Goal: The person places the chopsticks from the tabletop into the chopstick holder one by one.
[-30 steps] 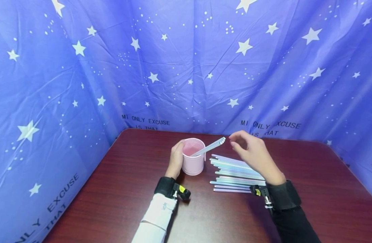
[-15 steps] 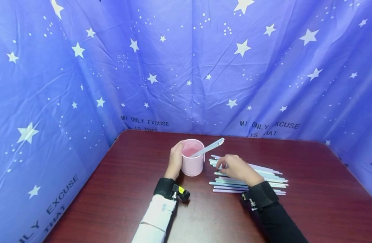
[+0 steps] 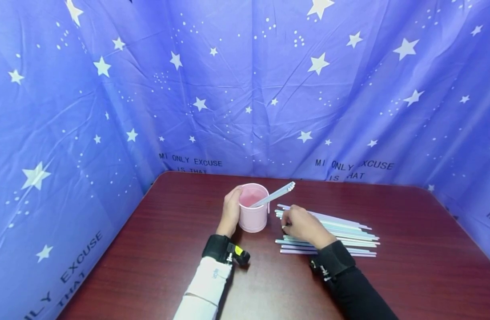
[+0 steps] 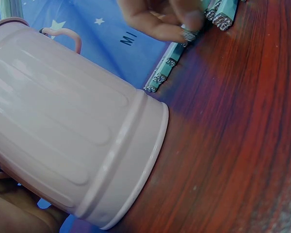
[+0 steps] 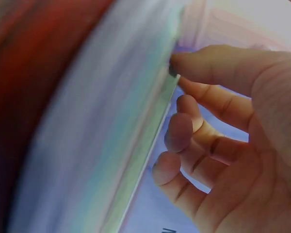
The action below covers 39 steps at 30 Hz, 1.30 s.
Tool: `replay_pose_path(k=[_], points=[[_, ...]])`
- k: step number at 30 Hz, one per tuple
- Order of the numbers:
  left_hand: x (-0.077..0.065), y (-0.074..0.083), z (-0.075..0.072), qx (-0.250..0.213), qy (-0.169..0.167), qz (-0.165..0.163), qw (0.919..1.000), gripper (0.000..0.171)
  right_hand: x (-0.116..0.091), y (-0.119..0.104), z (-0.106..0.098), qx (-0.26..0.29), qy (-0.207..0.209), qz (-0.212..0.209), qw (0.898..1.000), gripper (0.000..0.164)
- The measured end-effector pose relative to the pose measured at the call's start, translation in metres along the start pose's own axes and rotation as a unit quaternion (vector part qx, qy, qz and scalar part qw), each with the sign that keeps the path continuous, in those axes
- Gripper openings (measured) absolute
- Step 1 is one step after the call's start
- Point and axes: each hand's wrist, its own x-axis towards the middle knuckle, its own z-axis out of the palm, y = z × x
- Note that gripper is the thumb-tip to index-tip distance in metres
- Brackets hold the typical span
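My left hand (image 3: 230, 212) grips the side of a small pink bucket (image 3: 253, 221), which stands upright on the table. Several thin pastel sticks (image 3: 275, 194) lean out over the bucket's right rim. To the right lies a spread of more pastel sticks (image 3: 355, 235), side by side. My right hand (image 3: 303, 226) is over their left ends, thumb and index finger pinching the end of a pale green stick (image 5: 153, 124). In the right wrist view the other fingers curl loosely beside it. Silvery clustered stick ends (image 4: 222, 20) show in the left wrist view.
A dark red wooden table (image 3: 165, 249) carries everything. Blue cloth (image 3: 245, 89) with white stars hangs behind it and along the left side. The bucket has a small side handle (image 4: 63, 35) facing the sticks.
My right hand has come down from beside the leaning sticks to the spread on the table, then slid slightly left and taken a stick's end. The left hand and bucket stay put.
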Motion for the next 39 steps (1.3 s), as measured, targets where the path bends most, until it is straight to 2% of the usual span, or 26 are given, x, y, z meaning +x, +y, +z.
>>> replay_pose_path(k=[5,11,16,27,33,39], points=[[-0.001,0.0,-0.001,-0.003,0.004,-0.001,1.0,0.041,0.0,-0.006,-0.018,0.014,0.024,0.021,0.999,0.01],[-0.001,-0.001,-0.001,-0.004,0.006,-0.003,1.0,0.041,-0.003,-0.013,-0.045,0.032,0.082,0.003,0.996,0.007],[-0.002,0.0,-0.001,-0.006,0.007,0.0,1.0,0.042,-0.009,-0.014,-0.064,0.047,0.124,0.007,0.991,0.005],[-0.001,-0.001,-0.001,0.0,0.007,0.0,1.0,0.041,-0.024,-0.015,-0.09,0.064,0.193,0.016,0.979,0.007],[0.0,-0.001,0.0,-0.005,0.004,0.001,1.0,0.041,-0.028,-0.019,-0.1,0.083,0.253,0.013,0.964,0.011],[-0.001,0.002,0.001,-0.006,0.002,-0.001,1.0,0.041,-0.032,-0.024,-0.109,0.108,0.319,-0.001,0.941,0.021]])
